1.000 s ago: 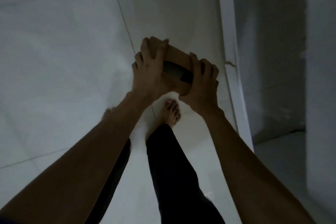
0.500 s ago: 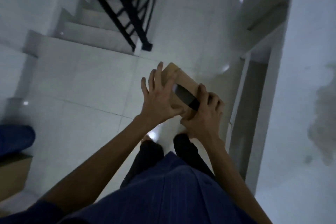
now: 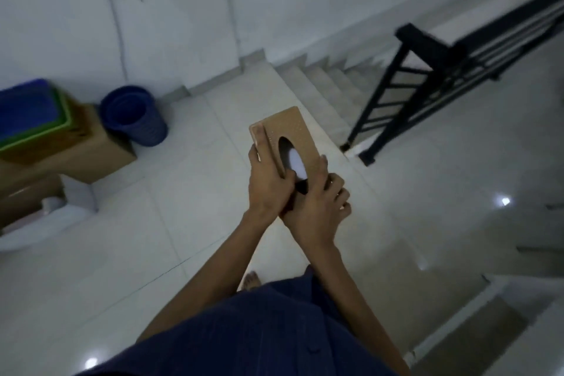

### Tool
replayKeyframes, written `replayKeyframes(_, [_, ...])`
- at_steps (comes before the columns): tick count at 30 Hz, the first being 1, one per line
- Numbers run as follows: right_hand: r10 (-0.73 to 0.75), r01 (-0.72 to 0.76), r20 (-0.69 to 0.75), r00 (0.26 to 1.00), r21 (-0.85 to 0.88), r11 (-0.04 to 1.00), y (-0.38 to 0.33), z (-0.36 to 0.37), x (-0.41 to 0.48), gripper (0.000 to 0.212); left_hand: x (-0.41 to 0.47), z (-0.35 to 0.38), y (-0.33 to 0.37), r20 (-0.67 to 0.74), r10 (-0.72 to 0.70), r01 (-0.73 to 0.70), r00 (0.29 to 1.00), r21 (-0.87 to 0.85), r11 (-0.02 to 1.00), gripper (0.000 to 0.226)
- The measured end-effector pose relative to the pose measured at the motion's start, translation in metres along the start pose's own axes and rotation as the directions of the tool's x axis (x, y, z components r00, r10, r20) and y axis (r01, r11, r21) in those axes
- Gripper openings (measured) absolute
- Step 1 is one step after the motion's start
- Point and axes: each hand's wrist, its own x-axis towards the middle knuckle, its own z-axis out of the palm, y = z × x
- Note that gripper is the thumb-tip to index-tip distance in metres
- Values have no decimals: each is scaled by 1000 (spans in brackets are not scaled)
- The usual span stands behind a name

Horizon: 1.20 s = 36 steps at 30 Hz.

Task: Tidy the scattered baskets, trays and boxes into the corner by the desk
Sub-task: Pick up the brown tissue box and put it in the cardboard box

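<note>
White tiled floor [image 3: 152,238], black stair railing [image 3: 427,76] far right. Tissue box [image 3: 294,131] held mid-air, centre: left hand [image 3: 267,186] clasped along left edge, right hand [image 3: 317,210] curled round near end. View swung since earlier; stacked trays [image 3: 30,113], blue basket [image 3: 134,116] came into sight far left, so drop-off pile probably ahead.

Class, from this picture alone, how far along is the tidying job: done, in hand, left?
Done, apparently: blue tray on green tray on a cardboard box, blue basket beside it. In hand: left hand and right hand grip the tissue box. Left: adding it to that pile.
</note>
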Motion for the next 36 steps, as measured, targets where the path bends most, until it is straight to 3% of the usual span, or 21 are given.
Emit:
replayKeyframes(2, [-128,122,75,989,74,990,-32,16,0,120,14,-48,-29,-48,-42,43,998,18,999,104])
replayKeyframes(4, [-266,214,194,944,251,944,-56,34,7,101,26,-92,-58,-103,-95,97,990,18,995,106])
replayKeyframes(7, [-398,281,249,883,398,873,-96,60,17,72,37,-142,-99,-188,-160,163,969,-3,987,107])
replayKeyframes(10, [-465,268,309,829,511,817,-149,97,22,76,51,-176,-135,-266,-227,226,937,-34,974,101])
replayKeyframes(14, [-552,322,366,749,527,786,-217,152,42,76,77,-220,-174,-373,-320,313,871,-80,946,100])
replayKeyframes(17, [-667,419,422,614,542,728,-279,188,66,71,102,-258,-202,-465,-395,382,792,-128,915,104])
replayKeyframes(22, [-787,580,515,340,544,606,-383,237,88,72,123,-316,-233,-643,-514,480,568,-248,841,95])
replayKeyframes(28, [-879,780,476,19,543,311,-457,290,60,72,119,-367,-270,-690,-640,572,339,-389,722,101])
replayKeyframes(30, [-900,800,428,-80,567,198,-479,308,44,63,118,-384,-287,-689,-671,585,273,-435,684,100])
replayKeyframes(33, [-893,830,417,-169,549,100,-518,340,24,53,120,-416,-321,-687,-697,582,205,-487,651,97])
replayKeyframes(36, [-886,833,423,-193,547,80,-567,376,8,55,127,-458,-364,-680,-705,580,200,-498,645,95])
